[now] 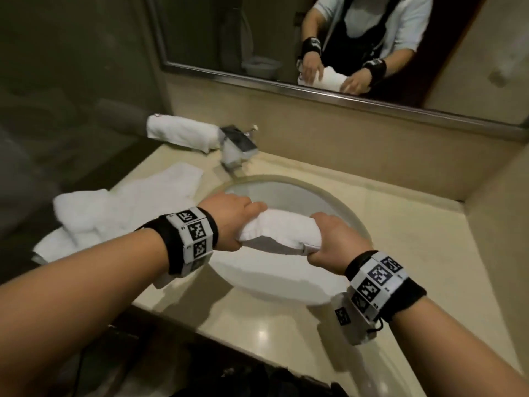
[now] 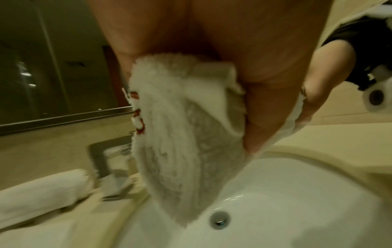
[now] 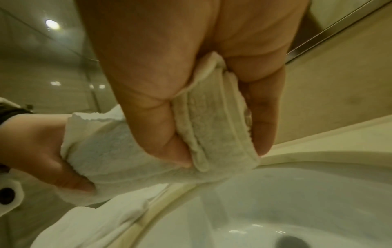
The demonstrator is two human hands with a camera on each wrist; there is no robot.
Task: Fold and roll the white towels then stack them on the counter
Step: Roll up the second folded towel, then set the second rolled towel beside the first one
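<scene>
Both forearms reaching forward over sink (image 1: 337,202), marker-printed bands on each wrist. Left hand (image 1: 229,222) gripping left end of partly rolled white towel (image 1: 279,229), fingers curled over top, thumb underneath. Right hand (image 1: 335,239) gripping right end likewise; right wrist view shows thumb (image 3: 161,134) and fingers (image 3: 263,120) pinching layered edge of roll. Towel held horizontal above sink basin, clear of porcelain at roll itself; loose tail draped down over near rim of sink. Red stitched lettering on towel end in left wrist view, illegible. Drain (image 2: 219,219) visible in basin below left hand.

Finished rolled towel (image 1: 183,136) lying on counter (image 1: 400,213) behind and left of sink, against back wall, touching or just beside faucet (image 1: 239,144); contact uncertain, frame blurred there. Heap of unfolded towels (image 1: 114,213) on counter directly left of sink, one flat corner reaching toward sink rim. Mirror (image 1: 286,38) on wall behind sink, reflecting person's torso, both hands and held towel. Dark glass partition left of counter
</scene>
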